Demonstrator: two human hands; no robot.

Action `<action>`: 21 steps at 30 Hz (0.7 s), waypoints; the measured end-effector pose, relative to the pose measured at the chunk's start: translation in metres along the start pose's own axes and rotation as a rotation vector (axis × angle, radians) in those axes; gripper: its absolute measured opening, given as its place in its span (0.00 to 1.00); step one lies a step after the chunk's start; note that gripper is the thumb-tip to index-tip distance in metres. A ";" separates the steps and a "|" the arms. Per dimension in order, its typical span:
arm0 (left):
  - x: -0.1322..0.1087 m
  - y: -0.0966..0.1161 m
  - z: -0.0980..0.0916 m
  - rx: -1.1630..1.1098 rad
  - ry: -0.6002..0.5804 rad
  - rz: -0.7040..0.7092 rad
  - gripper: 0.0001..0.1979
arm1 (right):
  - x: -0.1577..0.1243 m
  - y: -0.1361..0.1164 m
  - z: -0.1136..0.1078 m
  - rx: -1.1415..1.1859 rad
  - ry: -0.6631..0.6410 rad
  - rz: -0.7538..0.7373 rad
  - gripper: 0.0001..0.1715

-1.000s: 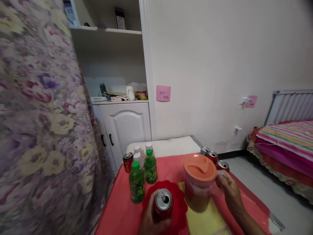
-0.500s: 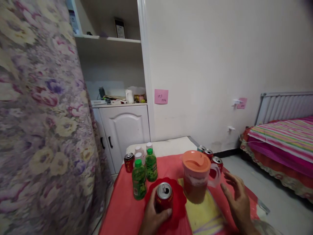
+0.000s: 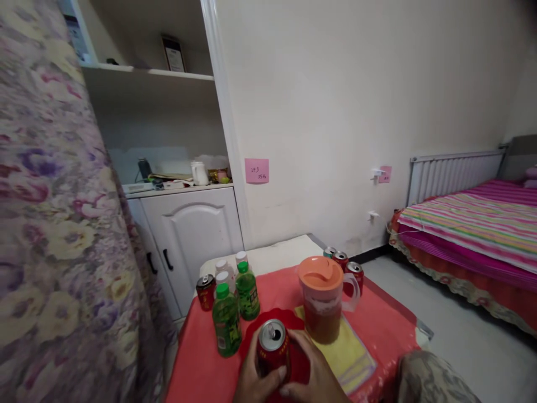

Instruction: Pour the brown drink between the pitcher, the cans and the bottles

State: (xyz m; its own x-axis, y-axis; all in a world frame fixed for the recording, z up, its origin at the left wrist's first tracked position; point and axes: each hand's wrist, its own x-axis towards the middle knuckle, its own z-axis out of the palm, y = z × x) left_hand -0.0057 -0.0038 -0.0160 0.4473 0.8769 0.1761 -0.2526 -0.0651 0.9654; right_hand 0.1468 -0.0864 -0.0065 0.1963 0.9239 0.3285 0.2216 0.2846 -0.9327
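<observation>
An opened dark red drink can stands upright near the table's front, over a red scalloped plate. My left hand wraps round its left side, thumb across the front. From the right, my right hand closes on the same can, with its fingertips partly hidden behind it. Left of the can are two green-capped bottles, the nearer bottle and the farther bottle. A clear pitcher with an orange lid and brown liquid stands to the right on a yellow cloth.
Another dark can and several white-capped bottles stand at the back left. Red cans and a teal-topped can line the back right. A red cloth covers the table. A bed lies beyond on the right.
My right hand has moved left from beside the pitcher and now grips the can together with my left hand. The view has turned slightly right.
</observation>
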 end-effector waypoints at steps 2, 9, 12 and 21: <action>-0.001 0.001 0.000 0.004 -0.020 0.003 0.45 | -0.001 0.007 0.003 -0.020 0.007 0.026 0.52; -0.003 0.000 0.002 -0.011 -0.144 -0.065 0.47 | -0.008 0.038 0.016 -0.066 0.137 -0.024 0.45; -0.007 0.004 0.006 -0.066 -0.255 -0.082 0.47 | -0.012 0.038 0.019 -0.028 0.145 -0.034 0.46; -0.006 0.018 0.007 -0.046 -0.345 -0.147 0.42 | -0.038 0.061 -0.028 0.015 0.139 -0.014 0.58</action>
State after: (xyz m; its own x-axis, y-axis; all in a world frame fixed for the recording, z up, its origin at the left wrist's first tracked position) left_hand -0.0066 -0.0136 0.0016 0.7421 0.6630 0.0981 -0.1991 0.0784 0.9768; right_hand 0.1799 -0.1114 -0.0717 0.3237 0.8757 0.3584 0.2113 0.3023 -0.9295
